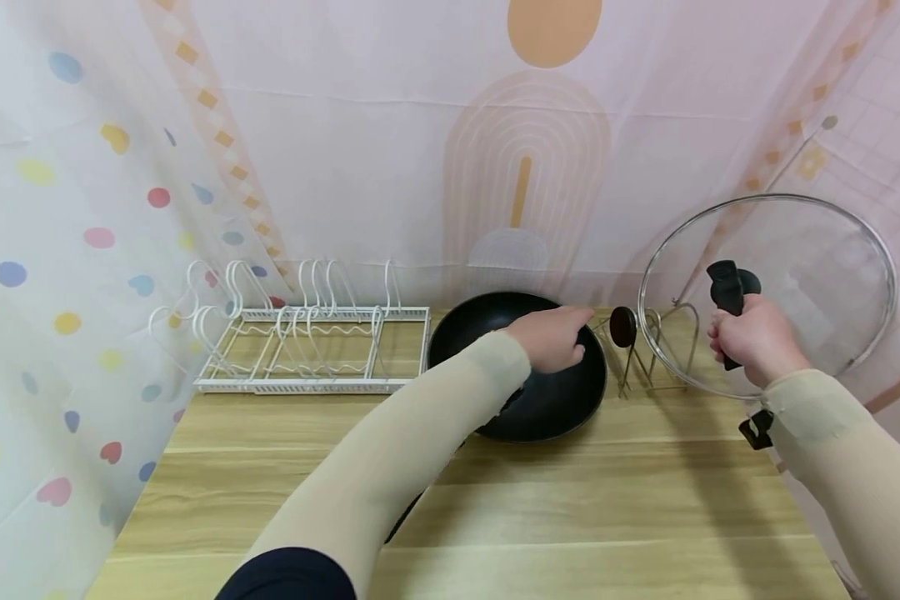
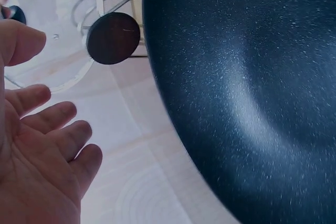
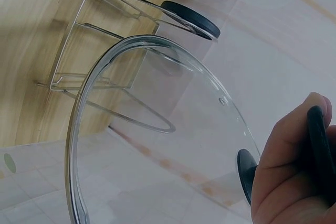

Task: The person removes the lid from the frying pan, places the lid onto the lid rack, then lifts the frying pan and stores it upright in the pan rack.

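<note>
My right hand (image 1: 757, 333) grips the black handle (image 1: 727, 289) of a round glass lid (image 1: 825, 275), which stands tilted upright at the right, its steel rim beside a small wire rack (image 1: 692, 317). In the right wrist view the lid's rim (image 3: 72, 145) overlaps the rack's wires. My left hand (image 1: 551, 337) is over a black frying pan (image 1: 562, 408). In the left wrist view its fingers (image 2: 68, 140) are loosely bent with nothing in them, beside the pan's speckled dark surface (image 2: 210, 77). My left forearm hides part of the pan and its handle.
A white wire dish rack (image 1: 307, 386) with upright loops stands left of the pan. A dark round disc (image 1: 622, 327) shows at the small rack's left end. All stand on a wood-grain table (image 1: 607, 517), with a patterned curtain (image 1: 390, 167) behind.
</note>
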Action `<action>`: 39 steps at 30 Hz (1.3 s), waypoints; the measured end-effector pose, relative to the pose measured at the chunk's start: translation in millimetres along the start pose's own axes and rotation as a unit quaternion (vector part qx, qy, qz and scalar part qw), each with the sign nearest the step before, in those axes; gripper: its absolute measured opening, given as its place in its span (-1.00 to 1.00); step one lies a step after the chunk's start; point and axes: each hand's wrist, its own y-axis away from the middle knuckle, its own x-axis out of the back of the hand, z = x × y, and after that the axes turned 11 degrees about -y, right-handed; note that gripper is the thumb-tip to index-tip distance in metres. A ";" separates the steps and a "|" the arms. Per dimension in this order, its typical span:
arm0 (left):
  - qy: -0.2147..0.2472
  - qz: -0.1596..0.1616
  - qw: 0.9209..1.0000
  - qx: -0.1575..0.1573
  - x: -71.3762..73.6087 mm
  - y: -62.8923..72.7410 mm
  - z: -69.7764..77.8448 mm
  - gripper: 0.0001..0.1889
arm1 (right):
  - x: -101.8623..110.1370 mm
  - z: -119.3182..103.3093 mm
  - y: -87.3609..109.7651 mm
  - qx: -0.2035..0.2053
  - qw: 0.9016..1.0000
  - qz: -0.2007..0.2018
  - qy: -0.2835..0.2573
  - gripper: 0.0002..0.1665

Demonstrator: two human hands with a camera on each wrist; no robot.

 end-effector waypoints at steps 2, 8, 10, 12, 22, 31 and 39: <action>0.013 -0.003 1.000 0.004 -0.1 -8.9 5.9 -0.30 | 1.0 1.3 1.6 -0.003 1.000 0.000 0.000 -0.50; 0.043 0.005 0.999 0.010 -4.0 -27.3 21.6 -0.30 | 2.7 3.2 7.4 -0.007 1.000 0.001 0.003 -0.49; 0.045 0.011 0.999 0.020 -6.5 -31.8 25.3 -0.29 | 2.4 3.2 8.9 -0.006 1.000 -0.003 0.004 -0.50; 0.040 0.016 0.999 0.026 -9.9 -37.1 28.8 -0.29 | 1.8 3.4 9.9 -0.005 1.000 -0.006 0.005 -0.51; 0.029 -0.003 0.998 0.050 -25.7 -58.7 47.2 -0.22 | -0.1 10.1 13.7 -0.006 1.000 -0.006 -0.002 -0.53; -0.008 -0.025 0.999 0.039 -31.1 -57.4 55.0 -0.27 | -2.2 12.5 18.1 -0.007 1.000 0.004 -0.004 -0.61; -0.005 -0.014 0.999 0.037 -32.6 -56.7 61.0 -0.20 | -3.7 12.8 20.7 -0.009 1.000 0.005 -0.006 -0.65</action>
